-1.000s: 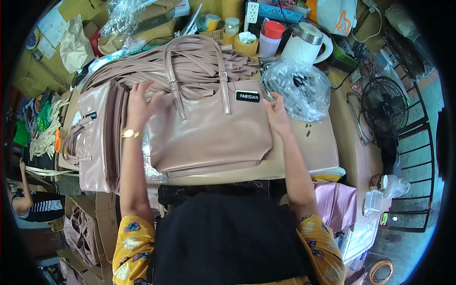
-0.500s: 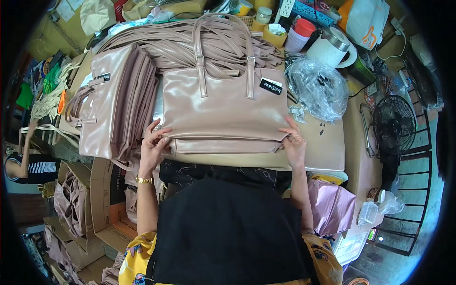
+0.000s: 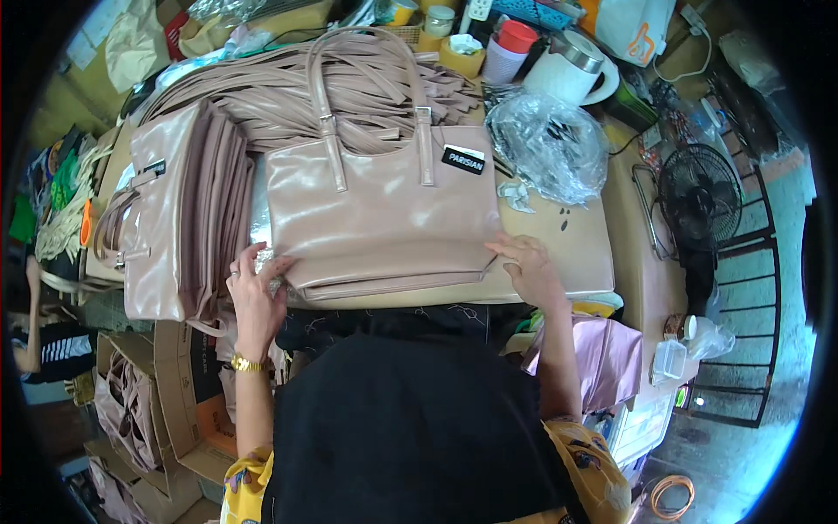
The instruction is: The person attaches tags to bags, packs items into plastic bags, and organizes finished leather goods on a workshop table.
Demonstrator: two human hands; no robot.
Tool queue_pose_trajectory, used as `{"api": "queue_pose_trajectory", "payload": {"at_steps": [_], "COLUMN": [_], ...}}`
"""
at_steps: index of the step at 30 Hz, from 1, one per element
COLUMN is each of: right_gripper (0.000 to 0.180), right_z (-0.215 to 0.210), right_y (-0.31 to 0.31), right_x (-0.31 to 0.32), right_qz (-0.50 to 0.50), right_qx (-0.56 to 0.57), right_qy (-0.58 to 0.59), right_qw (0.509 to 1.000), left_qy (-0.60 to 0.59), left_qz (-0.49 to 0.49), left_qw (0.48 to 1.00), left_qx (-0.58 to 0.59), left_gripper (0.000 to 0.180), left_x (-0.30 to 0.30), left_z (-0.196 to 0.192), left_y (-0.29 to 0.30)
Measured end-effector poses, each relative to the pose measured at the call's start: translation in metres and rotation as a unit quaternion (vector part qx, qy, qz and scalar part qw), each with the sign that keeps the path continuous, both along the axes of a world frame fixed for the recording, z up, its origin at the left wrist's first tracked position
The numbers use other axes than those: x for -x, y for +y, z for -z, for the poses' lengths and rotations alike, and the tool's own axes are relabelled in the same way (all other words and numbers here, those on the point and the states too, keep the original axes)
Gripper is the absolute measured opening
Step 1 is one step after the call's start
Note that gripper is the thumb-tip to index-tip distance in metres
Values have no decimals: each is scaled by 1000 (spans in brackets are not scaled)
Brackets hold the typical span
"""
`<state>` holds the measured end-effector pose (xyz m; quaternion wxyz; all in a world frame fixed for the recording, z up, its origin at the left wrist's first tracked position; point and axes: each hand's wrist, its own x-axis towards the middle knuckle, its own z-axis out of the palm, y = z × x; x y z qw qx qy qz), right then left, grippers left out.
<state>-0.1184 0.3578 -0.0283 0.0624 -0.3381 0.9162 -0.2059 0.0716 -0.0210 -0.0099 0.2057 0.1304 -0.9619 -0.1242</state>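
Handbag (image 3: 380,218), between the left hand (image 3: 257,293) and the right hand (image 3: 528,271): glossy dusty pink with matching handles and a small black tag with white lettering. Stack of handbags (image 3: 179,210), beyond the left hand: same dusty pink. Loose straps (image 3: 288,92), beyond both hands: dusty pink. Surface (image 3: 567,244), under the right hand: tan. Plastic bag (image 3: 548,144), beyond the right hand: clear, crinkled. Wristwatch (image 3: 246,364) on the left wrist: gold. Sleeves (image 3: 594,463): yellow, floral pattern. Kettle (image 3: 567,70): white with silver lid. Fan (image 3: 698,196): black.

We see a small handbag workshop: a stack of finished beige handbags (image 3: 175,218), a heap of loose beige straps (image 3: 288,87) on the cluttered tabletop (image 3: 576,253), and cardboard boxes (image 3: 166,384) holding more bags.
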Motion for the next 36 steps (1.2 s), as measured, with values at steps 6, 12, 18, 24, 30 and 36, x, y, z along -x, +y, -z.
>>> {"api": "queue_pose_trajectory", "payload": {"at_steps": [6,12,18,24,30,36], "right_gripper": [54,38,21,20,20,17], "right_z": [-44,20,16,15,10,5], "right_y": [-96,-106,-78,-81,-79,-81], "right_x": [-50,-45,-17,3,4,3], "right_qz": [-94,-92,-73,-105,-130,-126], "right_qx": [68,67,189,186,154,150], "right_qy": [121,229,265,270,271,246], "right_qw": [986,967,943,939,941,949], "left_qy": [13,60,60,37,4,-3], "left_qz": [139,206,180,202,148,112], "left_qw": [990,976,982,978,989,991], "left_qx": [-12,29,18,-38,-31,-68], "left_gripper": [20,22,22,16,12,14], "left_x": [22,15,23,31,25,20], "left_z": [13,28,23,18,18,12], "left_y": [29,13,10,-4,-15,-11]}}
